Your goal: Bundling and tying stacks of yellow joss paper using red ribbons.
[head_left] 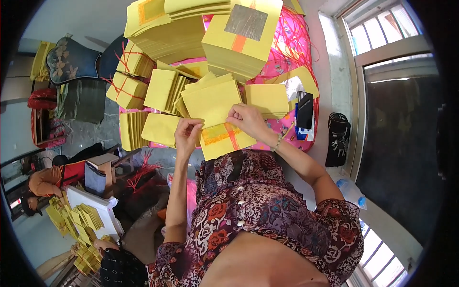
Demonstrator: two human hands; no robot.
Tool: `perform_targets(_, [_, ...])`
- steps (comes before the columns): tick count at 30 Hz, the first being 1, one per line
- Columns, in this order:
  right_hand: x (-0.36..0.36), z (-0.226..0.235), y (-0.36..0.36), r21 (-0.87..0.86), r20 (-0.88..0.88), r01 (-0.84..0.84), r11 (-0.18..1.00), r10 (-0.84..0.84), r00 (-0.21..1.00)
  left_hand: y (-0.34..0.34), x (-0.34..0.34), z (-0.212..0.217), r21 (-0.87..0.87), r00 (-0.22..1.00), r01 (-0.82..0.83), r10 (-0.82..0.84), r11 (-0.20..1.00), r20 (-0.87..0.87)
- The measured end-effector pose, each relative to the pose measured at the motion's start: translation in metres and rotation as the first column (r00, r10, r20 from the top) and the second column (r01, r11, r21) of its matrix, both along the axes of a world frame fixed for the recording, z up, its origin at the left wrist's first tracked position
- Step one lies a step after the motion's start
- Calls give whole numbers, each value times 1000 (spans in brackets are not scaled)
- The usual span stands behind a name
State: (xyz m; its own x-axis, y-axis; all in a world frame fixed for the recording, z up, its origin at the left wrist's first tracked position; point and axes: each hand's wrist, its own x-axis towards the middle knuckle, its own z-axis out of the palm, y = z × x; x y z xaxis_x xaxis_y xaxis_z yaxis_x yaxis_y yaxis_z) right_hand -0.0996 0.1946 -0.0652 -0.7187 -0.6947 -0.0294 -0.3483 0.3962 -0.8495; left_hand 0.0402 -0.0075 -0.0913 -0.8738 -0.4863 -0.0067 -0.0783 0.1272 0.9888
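Observation:
My left hand (188, 136) pinches the left edge of a sheet of yellow paper (210, 101), thumb and fingertips together. On the sheet's lower right, my right hand (246, 119) has its fingertips closed at the edge. Just below, toward my lap, a yellow paper piece with orange and red marks (221, 142) lies partly under the sheet; whether the two are joined, I cannot tell. Folded yellow papers (160, 90) sit in a stack to the left of the sheet, and more yellow paper (267, 98) lies to its right.
Tall yellow paper stacks (236, 48) rise at the back of the pink-covered table (306, 138). Red string (291, 40) is strewn at the back right. A black phone (304, 110) lies at the right edge. At the left, other people work by a white table (103, 210) with yellow papers.

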Motion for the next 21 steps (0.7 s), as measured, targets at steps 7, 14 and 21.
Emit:
perform_targets(7, [-4,7,3,79,43,-67,995,64,997,2,5,-21,67,994,-108,107,992,18])
perform_targets(14, [-14,5,2,94,-651,-153,984,177,739,8,0,11,-47,956,-251,256,967,142])
perform_targets(21, [-26,-7,3,8,-797,-231,973,145,586,-1,-6,10,59,954,-148,127,987,271])
